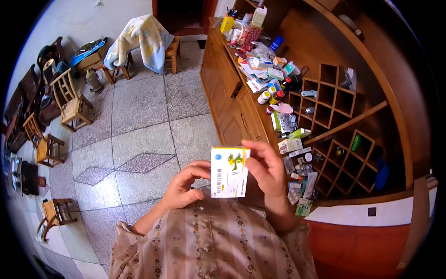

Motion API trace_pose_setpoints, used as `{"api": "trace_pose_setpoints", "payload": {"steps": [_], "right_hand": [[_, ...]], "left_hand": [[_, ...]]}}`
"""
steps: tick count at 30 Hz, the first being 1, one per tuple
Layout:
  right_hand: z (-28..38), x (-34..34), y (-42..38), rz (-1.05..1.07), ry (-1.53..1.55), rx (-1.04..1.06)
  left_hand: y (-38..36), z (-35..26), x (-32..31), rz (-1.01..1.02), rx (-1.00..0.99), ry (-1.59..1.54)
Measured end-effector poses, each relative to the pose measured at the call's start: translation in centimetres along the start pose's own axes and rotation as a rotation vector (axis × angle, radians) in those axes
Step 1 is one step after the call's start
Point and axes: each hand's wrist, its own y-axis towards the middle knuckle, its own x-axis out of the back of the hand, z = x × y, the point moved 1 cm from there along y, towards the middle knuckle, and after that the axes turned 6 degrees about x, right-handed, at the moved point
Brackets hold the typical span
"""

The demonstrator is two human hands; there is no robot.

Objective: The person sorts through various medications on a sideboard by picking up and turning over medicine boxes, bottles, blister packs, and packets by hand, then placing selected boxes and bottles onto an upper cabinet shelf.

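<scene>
A white medicine box (227,172) with green and yellow artwork, a blue round mark and Chinese print faces me at waist height. My right hand (268,169) grips it at its right edge, thumb near the front and index finger at the top corner. At the box's left edge is my left hand (186,183), its fingers reaching behind the box and its thumb held apart from it. Those fingertips are hidden, so whether they press on the box cannot be seen.
On my right a wooden cabinet (227,93) carries medicine boxes, pill bottles (264,97) and blister packs, beside lattice shelves (327,95). Leftward, wooden chairs (72,104) line the tiled floor (139,130). A patterned blanket (139,39) drapes over a seat at the back.
</scene>
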Motion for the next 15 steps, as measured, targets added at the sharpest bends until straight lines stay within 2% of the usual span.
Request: {"api": "trace_pose_setpoints", "payload": {"steps": [1, 3, 5, 8, 15], "right_hand": [[0.3, 0.1, 0.4, -0.012, 0.002, 0.000], [0.3, 0.0, 0.8, 0.183, -0.139, -0.073], [-0.3, -0.5, 0.8, 0.188, -0.153, -0.088], [0.2, -1.1, 1.4, 0.249, -0.189, -0.108], [0.7, -1.8, 1.6, 0.288, -0.240, -0.105]], "left_hand": [[-0.3, 0.1, 0.1, 0.008, 0.008, 0.001], [-1.1, 0.3, 0.4, -0.017, 0.143, 0.008], [-1.3, -0.1, 0.4, -0.046, 0.145, 0.075], [-1.8, -0.1, 0.2, -0.063, 0.310, 0.090], [-2.2, -0.3, 0.0, -0.037, 0.334, 0.086]]}}
